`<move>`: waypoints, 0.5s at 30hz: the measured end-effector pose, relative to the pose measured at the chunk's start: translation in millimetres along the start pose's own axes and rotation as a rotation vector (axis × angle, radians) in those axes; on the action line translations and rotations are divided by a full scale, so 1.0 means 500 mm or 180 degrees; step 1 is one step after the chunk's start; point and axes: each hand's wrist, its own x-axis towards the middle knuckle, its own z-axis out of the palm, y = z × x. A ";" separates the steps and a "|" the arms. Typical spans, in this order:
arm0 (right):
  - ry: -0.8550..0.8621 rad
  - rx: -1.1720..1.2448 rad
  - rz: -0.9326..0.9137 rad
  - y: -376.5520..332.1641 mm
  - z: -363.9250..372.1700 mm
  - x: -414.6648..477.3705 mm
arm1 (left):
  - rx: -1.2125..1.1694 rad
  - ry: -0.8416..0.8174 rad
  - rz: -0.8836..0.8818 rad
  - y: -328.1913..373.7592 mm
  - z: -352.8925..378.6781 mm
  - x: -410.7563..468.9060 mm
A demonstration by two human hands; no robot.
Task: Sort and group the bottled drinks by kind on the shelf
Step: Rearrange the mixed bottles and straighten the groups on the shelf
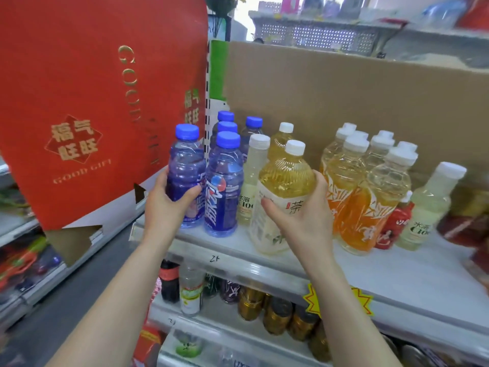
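My left hand grips a blue-capped blue drink bottle at the left end of the white shelf. Beside it stand several more blue bottles. My right hand holds a white-capped yellow tea bottle near the shelf front. Behind it stands a second yellow tea bottle, with a pale lemon bottle to its left. Several orange-labelled bottles cluster to the right. Past them are a small red bottle and another pale lemon bottle.
A brown cardboard sheet backs the shelf. A large red gift bag hangs on the left. The lower shelf holds a cola bottle, a clear water bottle and dark and gold cans. A yellow price burst sticks on the shelf edge.
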 end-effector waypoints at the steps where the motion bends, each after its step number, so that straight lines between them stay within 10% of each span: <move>1: 0.0036 -0.0030 -0.0011 0.001 -0.003 -0.001 | 0.0121 0.0043 0.0059 0.001 -0.002 -0.011; 8: 0.0455 -0.0482 0.0102 0.038 -0.074 -0.009 | 0.0700 0.0792 0.1005 0.077 0.058 -0.136; 15: 0.0649 -0.0635 0.0163 0.073 -0.142 -0.022 | 0.1795 -0.0136 0.1926 0.196 0.242 -0.055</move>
